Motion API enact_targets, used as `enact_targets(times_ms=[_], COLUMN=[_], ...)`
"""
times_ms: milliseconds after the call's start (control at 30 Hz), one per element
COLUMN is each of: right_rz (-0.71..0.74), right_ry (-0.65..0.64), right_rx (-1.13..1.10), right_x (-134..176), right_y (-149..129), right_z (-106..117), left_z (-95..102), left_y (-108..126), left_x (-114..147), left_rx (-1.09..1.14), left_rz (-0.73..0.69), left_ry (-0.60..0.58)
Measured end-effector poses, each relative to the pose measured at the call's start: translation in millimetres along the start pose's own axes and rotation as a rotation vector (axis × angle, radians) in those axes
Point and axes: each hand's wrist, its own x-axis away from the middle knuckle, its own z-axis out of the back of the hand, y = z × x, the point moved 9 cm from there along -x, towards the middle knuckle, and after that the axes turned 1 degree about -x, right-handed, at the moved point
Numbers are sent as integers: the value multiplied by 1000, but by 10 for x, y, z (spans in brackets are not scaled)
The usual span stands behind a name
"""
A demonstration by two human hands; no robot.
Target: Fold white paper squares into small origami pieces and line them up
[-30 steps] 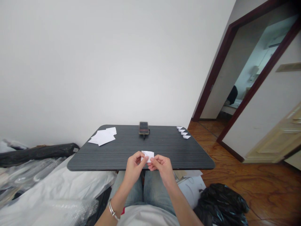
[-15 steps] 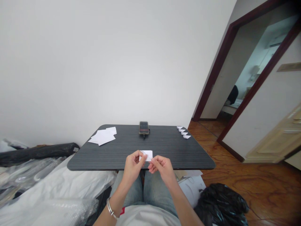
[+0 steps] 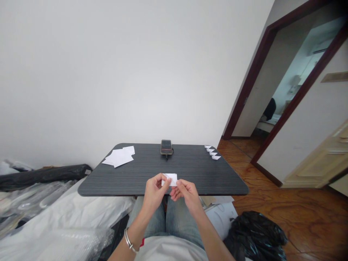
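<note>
At the desk's [image 3: 190,167] six o'clock we hold a small folded white paper [image 3: 173,177], the fingers of our left hand [image 3: 153,191] pinching its nine-o'clock side, those of our right hand [image 3: 189,193] its four-o'clock corner. Loose white sheets [image 3: 119,157] lie towards ten o'clock, four folded paper pieces [image 3: 216,157] towards two.

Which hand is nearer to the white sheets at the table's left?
Left. The left hand is right of the white sheets, on their near side; the right hand is farther right.
</note>
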Motion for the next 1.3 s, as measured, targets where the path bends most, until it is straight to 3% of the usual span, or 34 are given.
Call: enact_targets(times_ms=[500, 833, 1300], right_rz=[-209, 3, 24], right_ry=[-97, -66, -29], right_rx=[-183, 61, 45], right_x=[58, 39, 8], right_y=[103, -23, -96], right_z=[-74, -18, -38], left_z=[-4, -25, -34], left_y=[69, 42, 62], left_x=[10, 4, 21], left_rx=[-67, -57, -71], left_rz=[-57, -33, -48], left_ry=[-28, -42, -33])
